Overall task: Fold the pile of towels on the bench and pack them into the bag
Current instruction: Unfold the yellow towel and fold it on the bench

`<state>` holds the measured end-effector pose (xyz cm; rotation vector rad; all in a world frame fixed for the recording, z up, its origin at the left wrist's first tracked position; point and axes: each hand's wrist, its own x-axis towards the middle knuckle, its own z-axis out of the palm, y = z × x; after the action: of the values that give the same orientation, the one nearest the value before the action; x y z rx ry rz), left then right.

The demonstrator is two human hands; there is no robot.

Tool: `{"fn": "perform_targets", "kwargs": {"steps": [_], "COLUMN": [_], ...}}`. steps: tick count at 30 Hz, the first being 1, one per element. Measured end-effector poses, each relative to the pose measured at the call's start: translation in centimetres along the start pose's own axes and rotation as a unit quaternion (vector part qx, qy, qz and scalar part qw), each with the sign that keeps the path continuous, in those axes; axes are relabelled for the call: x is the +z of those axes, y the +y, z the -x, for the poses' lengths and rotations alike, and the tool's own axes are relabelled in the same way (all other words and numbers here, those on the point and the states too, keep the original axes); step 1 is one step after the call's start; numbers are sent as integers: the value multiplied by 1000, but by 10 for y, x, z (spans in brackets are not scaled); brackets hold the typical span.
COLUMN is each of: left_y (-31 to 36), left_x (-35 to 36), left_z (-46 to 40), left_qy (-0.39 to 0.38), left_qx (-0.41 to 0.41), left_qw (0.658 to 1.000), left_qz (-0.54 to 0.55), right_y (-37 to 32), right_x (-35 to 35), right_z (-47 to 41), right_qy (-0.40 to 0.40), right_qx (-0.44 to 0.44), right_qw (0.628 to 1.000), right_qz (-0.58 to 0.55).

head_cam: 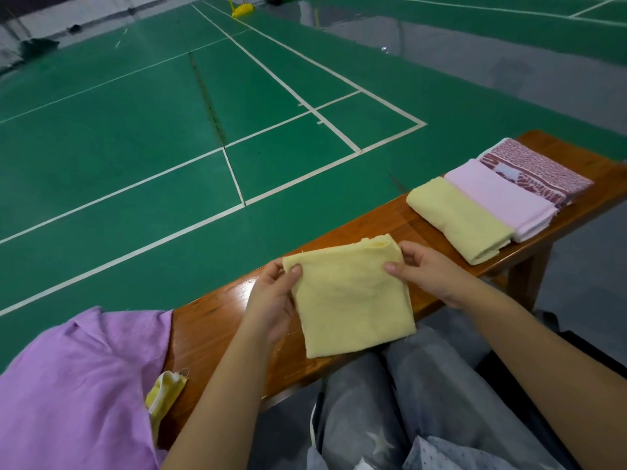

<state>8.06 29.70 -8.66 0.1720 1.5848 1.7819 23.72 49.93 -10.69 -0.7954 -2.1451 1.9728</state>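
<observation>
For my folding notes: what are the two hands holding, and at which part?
Both hold the folded pale yellow towel: left hand pinches its upper left corner, right hand its upper right corner.

Both arms reach forward over the knees. The left hand (271, 300) pinches the top left corner of the yellow towel (353, 300), thumb on top. The right hand (427, 269) pinches the top right corner the same way.

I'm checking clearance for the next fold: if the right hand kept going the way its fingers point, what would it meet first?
Likely the left hand, across the folded yellow towel that the right hand pinches; depth unclear.
</observation>
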Motion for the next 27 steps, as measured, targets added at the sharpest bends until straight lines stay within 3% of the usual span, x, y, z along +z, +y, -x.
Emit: {"fn": "perform_targets", "kwargs": {"steps": [6, 10, 13, 16, 19, 23, 25, 27], "left_y": [10, -6, -18, -33, -54, -71, -75, -79], "left_x": [11, 7, -3, -9, -13, -25, -28, -26], "left_z": [-47, -65, -47, -13, 12, 28, 32, 33], "left_qy": [83, 139, 142, 93, 101, 177, 95, -28], "left_qx": [45, -52, -64, -81, -13, 155, 241, 252], "left_qw": [984, 946, 959, 952, 935, 847, 786, 720], "left_qz": [-151, -287, -237, -282, -339, -476, -561, -646], "right_y": [-7, 0, 11, 26, 44, 47, 46, 50], "right_x": [10, 19, 21, 28, 37, 36, 35, 36], "right_z": [-48, -59, -43, -14, 12, 23, 20, 17], "right_qy": [96, 116, 129, 125, 102, 55, 1, -35], "right_qx": [5, 87, 57, 26, -28, -64, -67, -56], "right_qw": [991, 974, 974, 976, 959, 947, 935, 916], "right_qz": [97, 175, 177, 175, 262, 311, 349, 397]}}
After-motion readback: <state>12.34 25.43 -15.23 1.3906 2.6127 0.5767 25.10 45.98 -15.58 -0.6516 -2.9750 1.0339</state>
